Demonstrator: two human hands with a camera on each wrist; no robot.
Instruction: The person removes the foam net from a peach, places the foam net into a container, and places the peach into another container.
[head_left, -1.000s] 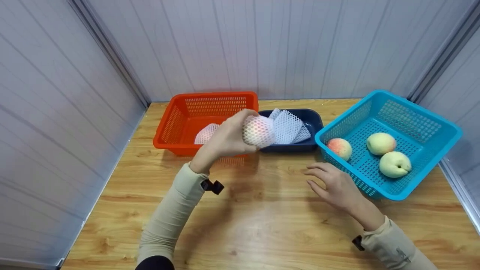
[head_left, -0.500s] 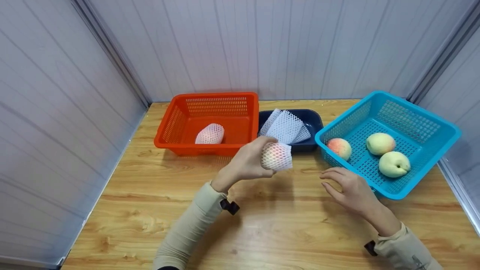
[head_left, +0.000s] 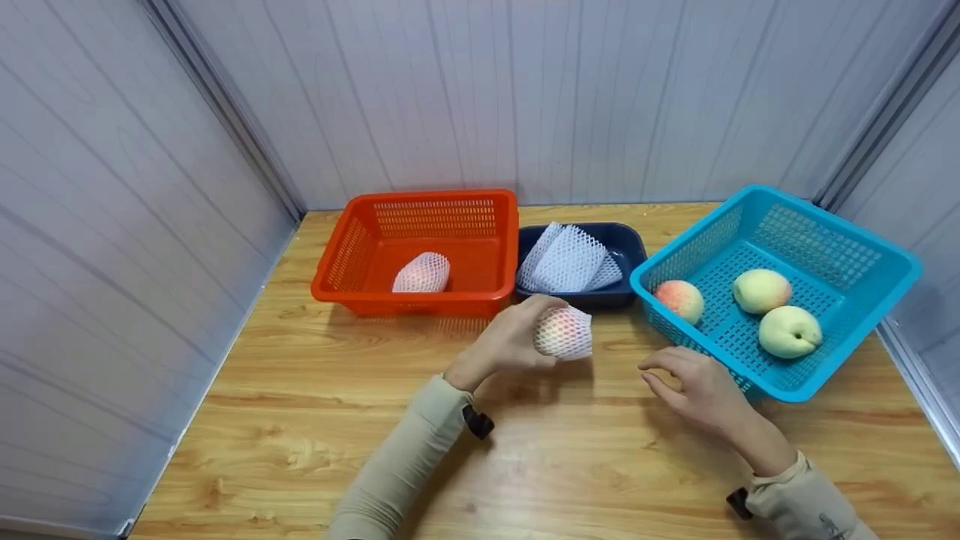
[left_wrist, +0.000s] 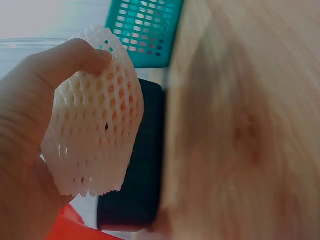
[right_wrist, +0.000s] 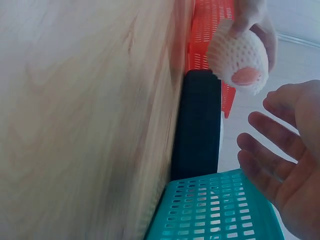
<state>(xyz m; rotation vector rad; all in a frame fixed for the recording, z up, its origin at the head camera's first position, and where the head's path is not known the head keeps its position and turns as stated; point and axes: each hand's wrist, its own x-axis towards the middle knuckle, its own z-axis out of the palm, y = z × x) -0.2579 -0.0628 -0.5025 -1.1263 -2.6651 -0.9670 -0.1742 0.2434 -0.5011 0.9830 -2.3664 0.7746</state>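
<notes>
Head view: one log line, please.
left hand: holds netted peach; right hand: empty; red basket: another netted peach; blue basket: bare peaches

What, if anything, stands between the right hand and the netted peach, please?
Nothing visible: only a gap above the table separates the right hand from the netted peach, which the left hand holds. The navy tray is farther back, outside that path.

Tabletop (head_left: 300, 450): yellow-brown wood grain, few darker knots, soft glare near the front middle, back edge along pale panels. Directly on it, three containers in a row toward the back. Left: orange-red slotted basket (head_left: 360, 297), roughly square to the edge. Middle: low navy tray (head_left: 600, 300), just beside it; contact hard to confirm, wrist views blurry. Right: blue slotted basket (head_left: 787, 394), set at an angle.
</notes>
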